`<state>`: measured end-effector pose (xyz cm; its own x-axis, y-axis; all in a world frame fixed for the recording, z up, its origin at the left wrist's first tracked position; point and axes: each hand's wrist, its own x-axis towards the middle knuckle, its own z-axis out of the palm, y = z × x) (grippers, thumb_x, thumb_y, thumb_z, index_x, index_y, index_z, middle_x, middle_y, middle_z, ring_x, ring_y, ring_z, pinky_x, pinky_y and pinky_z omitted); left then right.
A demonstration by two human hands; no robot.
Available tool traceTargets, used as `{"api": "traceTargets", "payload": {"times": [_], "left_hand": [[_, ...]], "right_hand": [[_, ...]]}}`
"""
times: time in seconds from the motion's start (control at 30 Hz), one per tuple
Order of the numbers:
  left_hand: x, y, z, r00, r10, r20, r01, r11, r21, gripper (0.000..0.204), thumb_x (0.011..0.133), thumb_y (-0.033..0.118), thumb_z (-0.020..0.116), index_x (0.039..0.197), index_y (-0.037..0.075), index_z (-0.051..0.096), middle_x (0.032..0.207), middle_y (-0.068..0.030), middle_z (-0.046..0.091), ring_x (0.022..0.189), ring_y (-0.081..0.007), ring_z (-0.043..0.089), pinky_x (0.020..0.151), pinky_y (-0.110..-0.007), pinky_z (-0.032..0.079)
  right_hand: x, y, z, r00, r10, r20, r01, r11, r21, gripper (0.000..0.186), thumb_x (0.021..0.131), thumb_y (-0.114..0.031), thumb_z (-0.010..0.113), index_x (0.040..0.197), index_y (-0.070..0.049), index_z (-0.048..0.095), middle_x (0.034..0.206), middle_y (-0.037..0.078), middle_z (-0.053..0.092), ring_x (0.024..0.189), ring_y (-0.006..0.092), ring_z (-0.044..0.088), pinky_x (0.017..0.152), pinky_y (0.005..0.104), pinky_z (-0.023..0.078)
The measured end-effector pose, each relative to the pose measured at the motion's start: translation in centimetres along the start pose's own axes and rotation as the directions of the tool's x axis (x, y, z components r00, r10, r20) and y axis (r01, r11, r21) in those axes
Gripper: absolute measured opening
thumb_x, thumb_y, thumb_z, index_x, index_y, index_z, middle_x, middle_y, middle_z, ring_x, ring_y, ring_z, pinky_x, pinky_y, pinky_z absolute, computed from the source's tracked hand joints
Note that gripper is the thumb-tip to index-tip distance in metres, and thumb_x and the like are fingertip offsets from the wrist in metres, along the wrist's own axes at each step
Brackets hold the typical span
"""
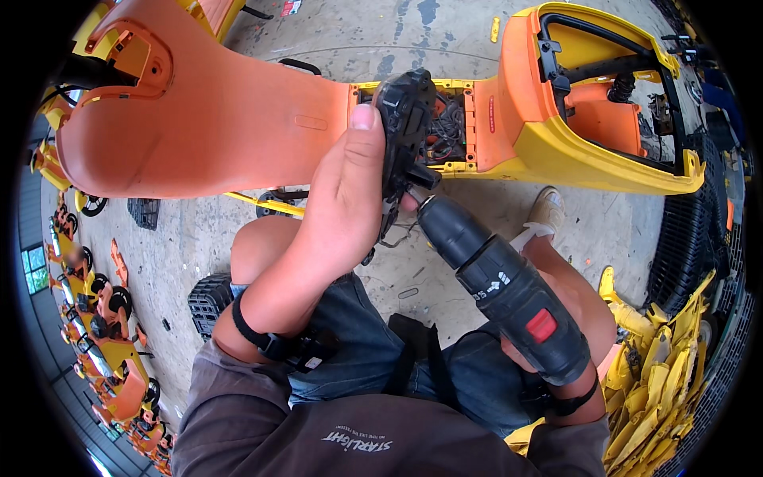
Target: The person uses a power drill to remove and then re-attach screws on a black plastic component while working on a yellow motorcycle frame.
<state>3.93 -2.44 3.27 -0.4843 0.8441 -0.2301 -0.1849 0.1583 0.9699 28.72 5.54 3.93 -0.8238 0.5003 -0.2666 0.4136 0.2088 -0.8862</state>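
My left hand grips a black plastic housing with its thumb on the near face, holding it up over the scooter body. A black cordless drill with a red patch is in my right hand, which is mostly hidden behind the tool. The drill's tip points up and left at the lower end of the housing, close to a fingertip. Whether the bit sits in a screw cannot be made out. Behind the housing, an open bay in the scooter body shows tangled dark cables.
The orange and yellow scooter body lies across in front of me. Yellow panels are piled at the lower right, beside a stack of black crates. More scooters line the left. A black crate stands by my left knee.
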Motion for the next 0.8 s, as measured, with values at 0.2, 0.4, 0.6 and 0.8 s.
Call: {"api": "traceTargets", "payload": {"times": [0.2, 0.4, 0.6, 0.8], "left_hand": [[-0.3, 0.3, 0.2, 0.998, 0.05, -0.024, -0.049, 0.998, 0.029, 0.066, 0.104, 0.049, 0.018, 0.122, -0.002, 0.056, 0.088, -0.0049, 0.063, 0.064, -0.0074, 0.052, 0.059, -0.021, 0.045], [-0.6, 0.5, 0.4, 0.998, 0.068, -0.013, -0.068, 0.997, 0.045, 0.062, 0.105, 0.045, 0.019, 0.124, -0.002, 0.054, 0.087, -0.004, 0.061, 0.064, -0.0069, 0.051, 0.058, -0.021, 0.044], [-0.5, 0.4, 0.6, 0.997, 0.062, -0.034, -0.061, 0.997, 0.049, 0.063, 0.105, 0.046, 0.018, 0.125, -0.002, 0.054, 0.085, -0.0032, 0.06, 0.063, -0.0068, 0.049, 0.057, -0.021, 0.043], [0.2, 0.6, 0.9, 0.995, 0.067, -0.071, -0.071, 0.996, -0.057, 0.067, 0.104, 0.049, 0.016, 0.122, -0.002, 0.056, 0.089, -0.0053, 0.063, 0.063, -0.0073, 0.052, 0.059, -0.021, 0.044]], "right_hand": [[0.1, -0.4, 0.4, 0.999, 0.014, -0.037, -0.012, 0.999, 0.034, 0.036, 0.074, -0.014, 0.073, 0.106, -0.004, 0.063, 0.087, 0.005, 0.064, 0.079, 0.0219, 0.063, 0.071, 0.0283, 0.048], [0.0, -0.4, 0.3, 0.998, -0.066, -0.021, 0.064, 0.996, -0.066, 0.034, 0.074, -0.011, 0.072, 0.107, -0.004, 0.063, 0.088, 0.004, 0.064, 0.08, 0.0201, 0.063, 0.071, 0.028, 0.048], [-0.7, 1.0, 0.8, 0.997, -0.027, -0.07, 0.03, 0.999, 0.04, 0.037, 0.074, -0.019, 0.071, 0.106, -0.003, 0.063, 0.088, 0.007, 0.064, 0.079, 0.0235, 0.063, 0.071, 0.0306, 0.048], [0.1, 0.0, 0.2, 0.983, -0.153, -0.099, 0.153, 0.988, -0.011, 0.044, 0.074, -0.026, 0.07, 0.108, 0.0, 0.062, 0.09, 0.011, 0.064, 0.08, 0.0276, 0.064, 0.073, 0.0325, 0.049]]}}
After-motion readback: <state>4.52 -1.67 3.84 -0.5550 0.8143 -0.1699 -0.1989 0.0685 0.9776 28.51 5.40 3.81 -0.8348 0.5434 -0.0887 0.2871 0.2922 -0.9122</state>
